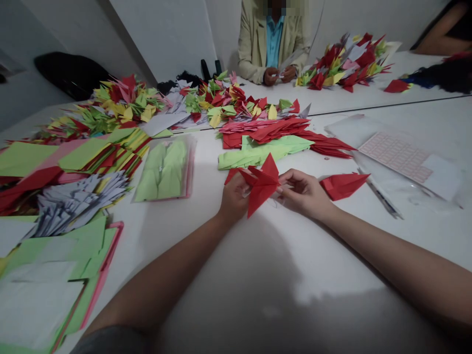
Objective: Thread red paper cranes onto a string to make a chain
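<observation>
Between my two hands is a red origami crane (266,179), its pointed wings spread up and down. My left hand (235,194) pinches it from the left side. On the right, the fingertips of my right hand (300,191) are closed on its other end. Another folded red paper piece (344,186) lies on the table just right of my right hand. Behind my hands lie a stack of light green folded papers (265,152) and a stack of red folded papers (280,129).
A plastic packet of green papers (165,169) lies to the left, near stacked coloured sheets (84,155). Heaps of folded cranes (221,101) line the back. At right are a pen (383,196) and a clear plastic sleeve (438,182). Across the table a person (275,44) handles paper.
</observation>
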Demonstrator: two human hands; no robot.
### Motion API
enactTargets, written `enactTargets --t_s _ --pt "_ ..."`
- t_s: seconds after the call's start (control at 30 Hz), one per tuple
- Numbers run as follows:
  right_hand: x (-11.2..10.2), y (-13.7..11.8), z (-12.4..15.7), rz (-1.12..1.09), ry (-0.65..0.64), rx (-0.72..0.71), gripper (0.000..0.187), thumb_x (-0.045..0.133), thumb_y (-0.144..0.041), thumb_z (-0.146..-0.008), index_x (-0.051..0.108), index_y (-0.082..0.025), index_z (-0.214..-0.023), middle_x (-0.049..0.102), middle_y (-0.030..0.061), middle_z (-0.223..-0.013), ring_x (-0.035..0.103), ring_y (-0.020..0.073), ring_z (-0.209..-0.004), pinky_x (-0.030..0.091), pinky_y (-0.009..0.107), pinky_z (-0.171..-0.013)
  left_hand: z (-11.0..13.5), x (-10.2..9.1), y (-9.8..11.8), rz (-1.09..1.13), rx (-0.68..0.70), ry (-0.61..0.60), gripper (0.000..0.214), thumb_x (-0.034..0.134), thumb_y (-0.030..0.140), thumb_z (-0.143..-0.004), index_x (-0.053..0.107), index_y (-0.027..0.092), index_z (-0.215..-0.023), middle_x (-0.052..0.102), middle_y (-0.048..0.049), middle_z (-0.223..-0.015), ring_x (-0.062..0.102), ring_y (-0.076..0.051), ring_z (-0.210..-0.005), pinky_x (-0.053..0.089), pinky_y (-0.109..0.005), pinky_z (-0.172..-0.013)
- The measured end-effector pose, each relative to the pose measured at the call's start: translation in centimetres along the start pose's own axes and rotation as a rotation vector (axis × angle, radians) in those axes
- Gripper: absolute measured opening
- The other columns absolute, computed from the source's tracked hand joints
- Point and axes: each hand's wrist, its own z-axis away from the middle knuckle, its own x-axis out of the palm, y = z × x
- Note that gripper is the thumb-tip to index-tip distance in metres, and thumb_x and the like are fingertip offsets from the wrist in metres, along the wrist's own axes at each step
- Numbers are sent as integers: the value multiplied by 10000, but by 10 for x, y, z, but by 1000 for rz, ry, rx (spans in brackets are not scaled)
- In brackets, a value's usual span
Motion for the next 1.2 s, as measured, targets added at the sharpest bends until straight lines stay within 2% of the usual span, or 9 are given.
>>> enactTargets --t_s 0.13,0.2,0.3,0.47,0.57,0.63,0.77,0.87,1.2 --pt "-4 -3 2 356 114 -295 270 624 -273 -841 568 -220 -1100 603 101 -1112 591 231 -1017 514 412 -874 0 -3 1 -157 81 85 206 700 204 -777 673 189 -980 639 -104 -1125 630 -209 -1031 565 -308 -802" --pt "-5 -5 3 474 180 -411 267 616 -248 -838 568 -227 -1100 609 103 -1049 588 241 -969 514 422 -838 0 -5 3 -267 162 107 187 674 138 -771 687 196 -948 646 -89 -1111 624 -200 -1034 560 -302 -808" --pt "-5 -5 3 561 168 -501 238 624 -238 -841 600 -239 -1078 642 83 -934 603 235 -878 527 413 -782 1 -6 8 -416 275 85 248 608 63 -771 701 217 -942 662 -65 -1073 622 -191 -1019 542 -339 -875" --pt "-7 4 4 583 101 -475 164 544 -206 -887 649 -245 -1006 689 75 -929 656 224 -878 556 387 -744 4 -3 14 -562 385 85 318 554 49 -768 691 236 -986 623 -66 -1135 618 -194 -989 543 -363 -870" --pt "-9 4 5 586 110 -478 177 540 -198 -887 649 -251 -1016 709 72 -958 675 226 -896 566 392 -778 5 -2 14 -504 339 143 518 584 65 -706 588 236 -1194 518 -100 -1284 615 -175 -924 560 -306 -741" --pt "-9 2 6 567 103 -510 163 563 -195 -879 650 -240 -1009 714 79 -954 683 225 -901 570 379 -788 3 -2 13 -434 287 145 621 597 75 -677 514 224 -1273 528 -105 -1253 612 -146 -840 544 -259 -655" --pt "-6 -2 7 542 32 -581 137 629 -190 -854 641 -225 -985 714 87 -915 692 216 -871 581 342 -742 3 -3 10 -452 276 -15 278 576 67 -738 654 185 -978 671 -52 -953 637 -164 -820 530 -268 -686" --pt "-6 0 8 578 1 -583 124 633 -208 -858 643 -229 -980 712 80 -904 688 209 -841 582 339 -720 5 -4 8 -488 307 -52 115 578 82 -776 643 177 -777 690 -29 -805 650 -171 -739 518 -281 -658" --pt "-14 4 4 614 -143 -629 159 625 -213 -862 640 -203 -1020 726 75 -921 700 191 -840 592 297 -715 1 -10 9 -704 477 -138 68 613 152 -769 622 170 -704 638 -15 -638 581 -153 -597 399 -297 -596"
